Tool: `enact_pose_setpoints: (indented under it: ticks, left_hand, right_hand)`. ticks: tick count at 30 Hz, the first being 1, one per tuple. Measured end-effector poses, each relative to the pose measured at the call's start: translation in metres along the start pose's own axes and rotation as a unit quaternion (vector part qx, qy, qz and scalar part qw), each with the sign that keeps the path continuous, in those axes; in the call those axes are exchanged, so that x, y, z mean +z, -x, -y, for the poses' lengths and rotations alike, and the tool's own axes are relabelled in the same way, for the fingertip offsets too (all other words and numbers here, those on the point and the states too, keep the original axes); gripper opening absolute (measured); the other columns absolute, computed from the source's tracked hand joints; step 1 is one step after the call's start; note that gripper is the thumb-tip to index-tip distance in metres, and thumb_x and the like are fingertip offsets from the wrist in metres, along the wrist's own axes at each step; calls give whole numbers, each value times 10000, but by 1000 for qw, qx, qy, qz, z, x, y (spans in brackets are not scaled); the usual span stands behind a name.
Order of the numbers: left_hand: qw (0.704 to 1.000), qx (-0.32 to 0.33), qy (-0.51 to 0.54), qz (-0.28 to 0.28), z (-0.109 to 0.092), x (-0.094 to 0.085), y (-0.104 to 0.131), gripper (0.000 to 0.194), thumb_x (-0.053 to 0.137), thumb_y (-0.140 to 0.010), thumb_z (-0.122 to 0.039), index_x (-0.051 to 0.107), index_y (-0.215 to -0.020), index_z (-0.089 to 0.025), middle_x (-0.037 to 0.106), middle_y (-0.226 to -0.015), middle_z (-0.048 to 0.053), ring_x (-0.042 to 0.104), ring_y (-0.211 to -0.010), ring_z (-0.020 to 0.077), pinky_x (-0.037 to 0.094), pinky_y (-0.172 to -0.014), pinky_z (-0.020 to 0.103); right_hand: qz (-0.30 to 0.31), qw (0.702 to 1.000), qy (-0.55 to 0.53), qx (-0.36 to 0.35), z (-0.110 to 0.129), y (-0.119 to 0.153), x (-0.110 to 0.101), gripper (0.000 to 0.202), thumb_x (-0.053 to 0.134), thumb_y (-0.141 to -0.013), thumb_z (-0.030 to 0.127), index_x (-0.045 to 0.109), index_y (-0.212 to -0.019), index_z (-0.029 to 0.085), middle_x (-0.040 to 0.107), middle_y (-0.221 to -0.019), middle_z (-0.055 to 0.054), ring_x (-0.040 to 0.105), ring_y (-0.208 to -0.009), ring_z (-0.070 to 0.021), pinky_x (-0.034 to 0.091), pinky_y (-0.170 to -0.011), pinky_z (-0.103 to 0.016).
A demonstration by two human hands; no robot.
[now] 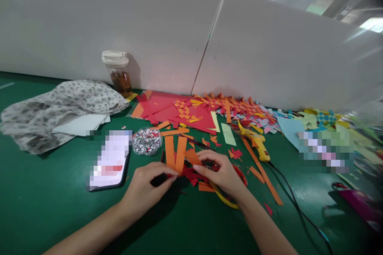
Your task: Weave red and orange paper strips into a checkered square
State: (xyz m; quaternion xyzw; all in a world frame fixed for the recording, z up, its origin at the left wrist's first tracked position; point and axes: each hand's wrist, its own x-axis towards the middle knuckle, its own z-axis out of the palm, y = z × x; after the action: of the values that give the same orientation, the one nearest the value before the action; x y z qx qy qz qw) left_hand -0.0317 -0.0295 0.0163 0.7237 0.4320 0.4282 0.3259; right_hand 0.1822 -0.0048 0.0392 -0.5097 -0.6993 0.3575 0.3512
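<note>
Orange paper strips (pixel 180 155) stand up from the fingertips of my left hand (pixel 151 183), which pinches their lower ends between thumb and fingers. My right hand (pixel 217 169) grips another orange strip (pixel 192 157) just beside them, thumb and fingers pressed together. Red paper pieces (pixel 190 174) lie between and under the two hands. Partly hidden by my right hand are a red ring-shaped object (pixel 241 175) and a curved yellow piece (pixel 223 199). A flower-shaped clear case (pixel 147 141) of small black-and-white pieces sits behind my left hand.
A phone (pixel 110 159), patterned cloth (pixel 62 107) and lidded cup (pixel 119 73) are on the left. Red sheets (pixel 164 107) and woven paper fish (pixel 236 107) line the grey partition (pixel 149 28). A yellow glue gun (pixel 255 143) with a black cord lies right, near a purple object (pixel 359 203).
</note>
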Motion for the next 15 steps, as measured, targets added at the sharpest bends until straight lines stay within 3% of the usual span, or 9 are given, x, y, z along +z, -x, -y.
enact_pose_setpoints:
  ticks: [3, 6, 11, 15]
  left_hand:
    - [1000, 11, -4, 5, 1, 0, 1, 106, 603, -758, -127, 688, -778, -187, 714, -750, 25, 659, -688, 140, 510, -647, 229]
    - [1000, 15, -4, 9, 3, 0, 3, 117, 603, -756, -118, 686, -787, -196, 716, -765, 21, 659, -707, 141, 511, -664, 234]
    - [1000, 11, -3, 9, 3, 0, 1, 121, 598, -759, -125, 684, -792, -203, 715, -765, 21, 658, -703, 145, 514, -654, 240]
    - [1000, 2, -5, 16, 1, 0, 0, 124, 587, -763, -123, 685, -782, -196, 715, -765, 31, 658, -705, 152, 515, -650, 245]
  right_hand:
    - [-4, 999, 5, -36, 1, -1, -1, 183, 679, -706, 321, 595, -630, 177, 595, -764, -41, 570, -727, -170, 465, -651, -278]
    - [8, 1000, 5, -21, -1, 0, -1, 172, 665, -725, 333, 615, -678, 175, 573, -699, -15, 534, -629, -142, 452, -596, -264]
    - [35, 999, -7, 8, -3, 3, 2, 185, 644, -751, 336, 683, -823, 169, 645, -760, -40, 574, -686, -169, 469, -623, -277]
    - [20, 1000, -16, 17, 1, 4, 5, 167, 679, -725, 330, 689, -758, 167, 648, -736, -39, 577, -685, -169, 467, -628, -277]
